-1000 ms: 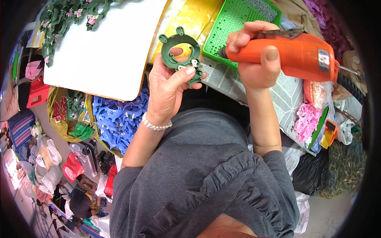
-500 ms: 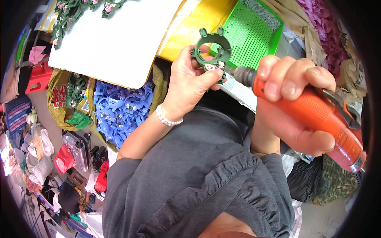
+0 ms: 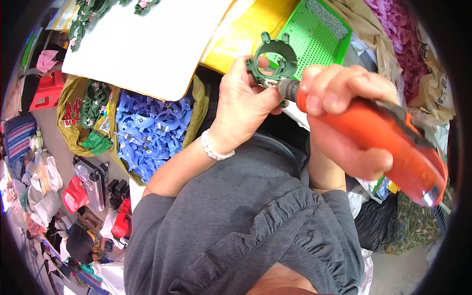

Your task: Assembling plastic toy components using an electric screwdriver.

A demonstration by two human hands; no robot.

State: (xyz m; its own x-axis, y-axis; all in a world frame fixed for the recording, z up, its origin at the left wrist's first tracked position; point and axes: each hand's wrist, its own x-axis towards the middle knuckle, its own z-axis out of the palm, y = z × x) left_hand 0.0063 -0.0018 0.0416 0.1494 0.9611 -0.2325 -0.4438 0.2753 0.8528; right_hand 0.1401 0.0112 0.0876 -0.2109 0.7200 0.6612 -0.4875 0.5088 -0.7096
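Note:
My left hand (image 3: 246, 96) is closed on a dark green plastic ring-shaped part (image 3: 291, 55), with two small lugs on its top edge. The thumb and fingers pinch its lower left side. An orange electric screwdriver (image 3: 373, 128) is gripped in my right hand (image 3: 344, 105); its body slants down to the right. The grey knurled nose (image 3: 288, 89) of the tool meets the lower right of the green part, over the spot near my left thumb. Its bit is hidden there.
A white board (image 3: 132, 49) carries several green parts (image 3: 88, 17) at the far left. Beyond my hands sits a green perforated basket (image 3: 314, 46) holding small grey pieces. Left of my arm, a sack holds blue plastic parts (image 3: 150, 130). Purple parts (image 3: 393, 29) lie at the far right.
The screwdriver has moved left and its nose has come up against the green part. My left hand and the part have shifted slightly to the right.

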